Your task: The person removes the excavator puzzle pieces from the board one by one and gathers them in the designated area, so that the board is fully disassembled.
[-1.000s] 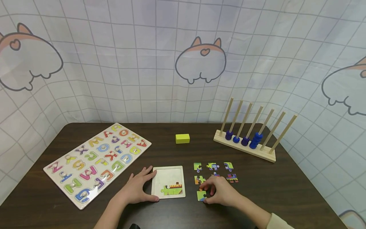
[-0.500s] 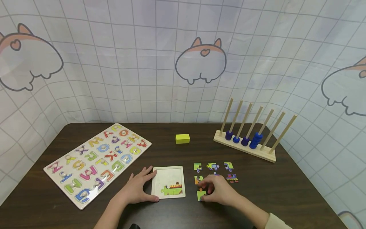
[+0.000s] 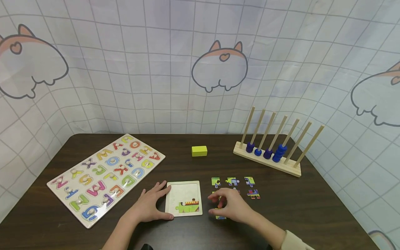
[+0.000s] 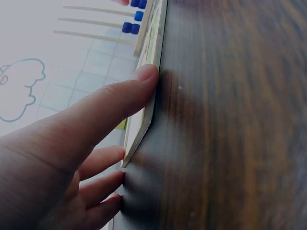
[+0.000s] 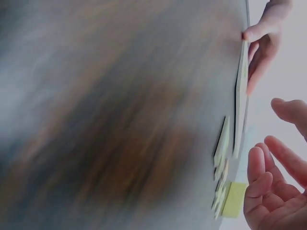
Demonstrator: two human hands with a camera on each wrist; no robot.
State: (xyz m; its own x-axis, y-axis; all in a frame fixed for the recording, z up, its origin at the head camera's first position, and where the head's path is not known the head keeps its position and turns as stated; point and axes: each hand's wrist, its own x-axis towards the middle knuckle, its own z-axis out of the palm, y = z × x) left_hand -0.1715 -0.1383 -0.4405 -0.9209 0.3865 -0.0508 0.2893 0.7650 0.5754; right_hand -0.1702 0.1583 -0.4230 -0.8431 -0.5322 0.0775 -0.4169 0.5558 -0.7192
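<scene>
My left hand [image 3: 149, 205] rests at the left side of a square wooden puzzle tray [image 3: 184, 187]. Its thumb [image 4: 145, 74] touches the near edge and the spread fingers touch the left edge. Joined green puzzle pieces [image 3: 189, 209] with part of a train picture lie in the tray's lower right. My right hand [image 3: 232, 205] hovers just right of the tray, thumb and index finger apart; the right wrist view shows nothing between them. Beneath it lies a puzzle piece [image 3: 221, 217], partly hidden. Other loose pieces, including a green one [image 3: 215, 181] and a red-purple one [image 3: 253, 194], lie beyond the hand.
A letter board with knobbed letters [image 3: 107, 173] lies at the left of the dark table. A yellow block [image 3: 199, 151] sits behind the tray. Back right stands a wooden peg rack [image 3: 267, 160] with blue beads. A patterned cloth [image 3: 175, 86] hangs behind.
My right hand has lifted off the nearest loose piece and shifted slightly left, its thumb and index finger spreading apart. The left hand and tray have stayed still.
</scene>
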